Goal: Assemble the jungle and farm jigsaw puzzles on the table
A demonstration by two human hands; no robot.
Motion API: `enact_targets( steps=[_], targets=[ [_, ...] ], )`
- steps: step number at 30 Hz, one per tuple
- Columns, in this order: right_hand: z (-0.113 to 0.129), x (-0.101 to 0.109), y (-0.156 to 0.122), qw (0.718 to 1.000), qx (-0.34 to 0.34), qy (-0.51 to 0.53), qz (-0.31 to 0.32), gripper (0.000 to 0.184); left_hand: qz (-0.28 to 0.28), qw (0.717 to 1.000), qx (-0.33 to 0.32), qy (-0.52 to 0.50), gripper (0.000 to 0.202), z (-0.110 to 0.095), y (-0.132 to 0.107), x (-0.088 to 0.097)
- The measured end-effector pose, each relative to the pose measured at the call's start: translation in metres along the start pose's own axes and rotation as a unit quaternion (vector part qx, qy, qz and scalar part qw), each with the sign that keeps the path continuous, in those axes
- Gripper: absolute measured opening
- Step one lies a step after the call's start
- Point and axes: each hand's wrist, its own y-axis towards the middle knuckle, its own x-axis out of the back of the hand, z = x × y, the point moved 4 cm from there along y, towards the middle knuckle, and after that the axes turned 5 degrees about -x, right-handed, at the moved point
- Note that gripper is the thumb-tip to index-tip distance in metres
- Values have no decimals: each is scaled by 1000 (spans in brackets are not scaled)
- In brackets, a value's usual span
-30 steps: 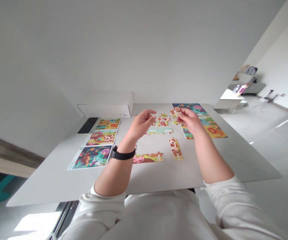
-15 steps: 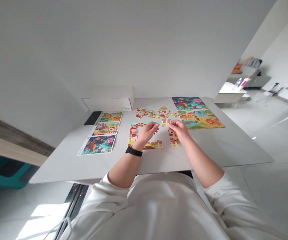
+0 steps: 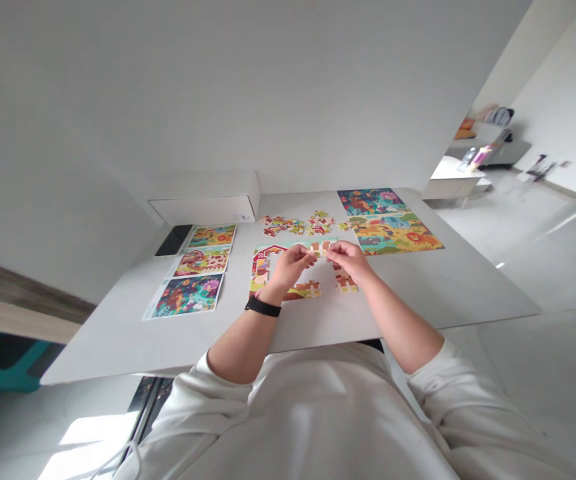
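Both of my hands meet over the middle of the white table [image 3: 418, 293]. My left hand [image 3: 291, 265], with a black watch on the wrist, and my right hand [image 3: 351, 259] pinch a small joined puzzle piece [image 3: 321, 247] between their fingertips. Below them lies a partly built puzzle [image 3: 268, 267] with a red barn at its left and a fence strip [image 3: 305, 290] along the bottom. Another short strip [image 3: 345, 283] lies under my right hand. Loose pieces [image 3: 295, 225] are scattered just beyond.
A sheet of three reference pictures [image 3: 195, 270] lies at the left, with a dark phone [image 3: 173, 240] behind it. A white box [image 3: 203, 199] stands at the back. Two finished puzzles [image 3: 388, 227] lie at the right. Beyond the table's right edge is open floor.
My hands came down and toward me from the loose pile to above the partly built puzzle. Both hands now pinch the piece, which the right hand alone held earlier. The view tilted down.
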Motion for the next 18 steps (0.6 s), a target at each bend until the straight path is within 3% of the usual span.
enact_targets(
  steps=[10,18],
  targets=[
    [11,-1,-5,1000,1,-18,-18,52,3,1000,2,-23,50,0,0,-1],
    [15,4,-5,999,17,-34,-13,57,22,997,-22,66,47,-7,-2,-3]
  ],
)
